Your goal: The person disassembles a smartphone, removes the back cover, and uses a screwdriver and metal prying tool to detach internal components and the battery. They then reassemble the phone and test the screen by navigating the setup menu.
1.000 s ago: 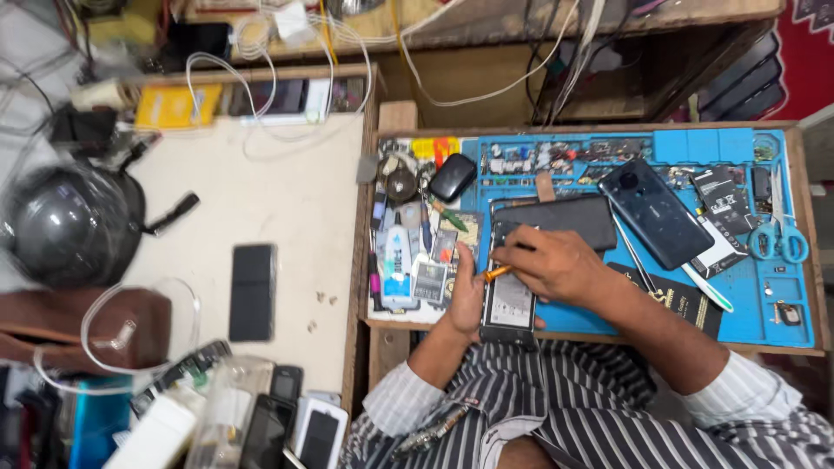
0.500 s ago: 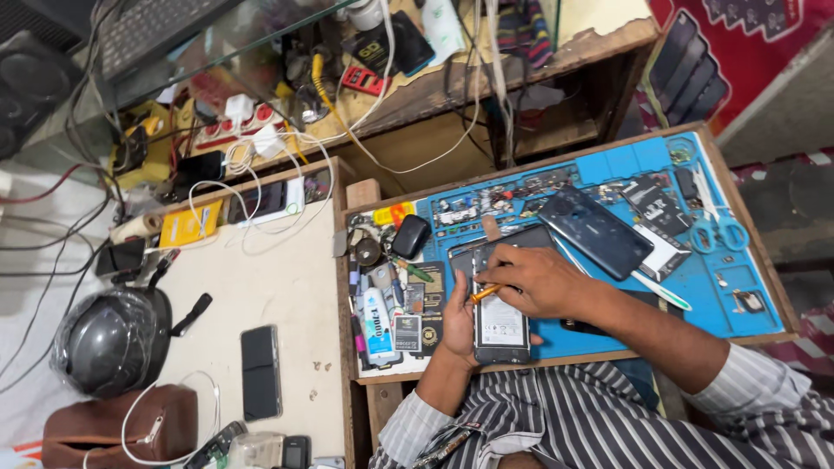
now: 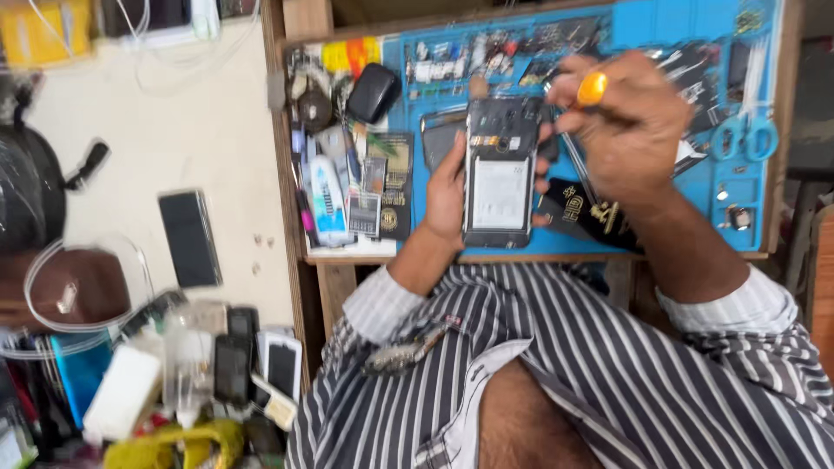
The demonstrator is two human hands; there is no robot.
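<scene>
A: Entry, head view. Left hand grasps an opened phone by its edge, back cover off, a white battery showing in the bay. The phone is held upright above the blue work mat, near the front edge of the table.

B: Fingers on the left?

A: Wrapped around the phone's left side, with fingertips showing on its right side. Right hand is clenched on a screwdriver with an orange cap; its metal shaft runs down beside the phone's right edge. Whether the tip touches the phone cannot be told.

B: Surroundings?

A: Blue-handled scissors lie at the mat's right side, well apart from both hands. A black oval case sits left of the phone, and a white tube is further left. A dark phone rests face up on the pale surface to the left. A black helmet is at the far left edge.
</scene>
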